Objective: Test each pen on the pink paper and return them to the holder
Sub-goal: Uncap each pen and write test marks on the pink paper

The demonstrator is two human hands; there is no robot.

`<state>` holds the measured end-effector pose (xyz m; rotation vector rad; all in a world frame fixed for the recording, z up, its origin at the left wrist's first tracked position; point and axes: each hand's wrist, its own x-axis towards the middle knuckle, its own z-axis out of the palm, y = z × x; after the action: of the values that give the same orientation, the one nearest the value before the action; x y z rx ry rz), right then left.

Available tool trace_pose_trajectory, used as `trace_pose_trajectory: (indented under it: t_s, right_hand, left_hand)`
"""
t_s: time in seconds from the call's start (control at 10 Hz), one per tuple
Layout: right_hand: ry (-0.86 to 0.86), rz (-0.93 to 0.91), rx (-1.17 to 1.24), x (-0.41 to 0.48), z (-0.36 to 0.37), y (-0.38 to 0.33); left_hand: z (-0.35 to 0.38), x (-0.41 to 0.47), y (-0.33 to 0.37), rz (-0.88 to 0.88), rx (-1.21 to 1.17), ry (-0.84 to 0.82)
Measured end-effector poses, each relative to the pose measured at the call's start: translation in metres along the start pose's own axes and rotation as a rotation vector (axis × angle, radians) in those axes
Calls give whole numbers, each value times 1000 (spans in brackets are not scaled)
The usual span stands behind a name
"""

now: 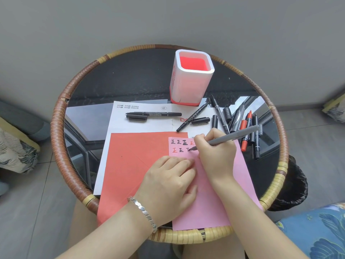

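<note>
By the empty left grip (171, 182) the pink paper (214, 202) is pinned while a grey pen (233, 137), pinched in the right grip (214, 152), is tested; return to the holder (192, 86) is judged next.

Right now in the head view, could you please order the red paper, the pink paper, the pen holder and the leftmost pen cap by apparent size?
1. red paper and pink paper: about alike, both partly covered, so not ranked.
2. pen holder.
3. pen cap, smallest.

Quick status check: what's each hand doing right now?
Left hand: open, pressing down on the pink paper.
Right hand: closed around a grey pen, tip on the pink paper.
</note>
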<state>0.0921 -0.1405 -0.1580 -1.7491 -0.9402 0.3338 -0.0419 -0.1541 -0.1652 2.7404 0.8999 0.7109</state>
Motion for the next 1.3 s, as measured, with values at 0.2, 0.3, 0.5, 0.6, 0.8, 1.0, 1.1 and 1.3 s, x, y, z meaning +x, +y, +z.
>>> trace_pose_trajectory:
  t_s: [0.2,0.3,0.5,0.6,0.8,1.0,1.1,1.3]
  right_hand:
    - [-9,-3,43,1,0,1]
    - [-20,-26,11,1,1,2]
    - [-17,-35,25,1,0,4]
    - [-29,-30,25,1,0,4]
    - [-18,-25,16,0,-1,2]
    - [8,-11,6,0,-2,0]
    - [41,39,78,1,-3,-1]
    - [-88,22,162,1,-16,-6]
  left_hand:
    - [-1,0,0,2,-2,-1]
    - [-1,0,0,-2,-2,-10]
    - [0,0,0,-1,-4,-7]
    - [0,0,0,-2,-3,-7]
    - [0,0,0,4,2,-7]
    - [0,0,0,3,-1,-3]
    - [0,0,0,6,1,-2]
    - [0,1,0,11,17,19]
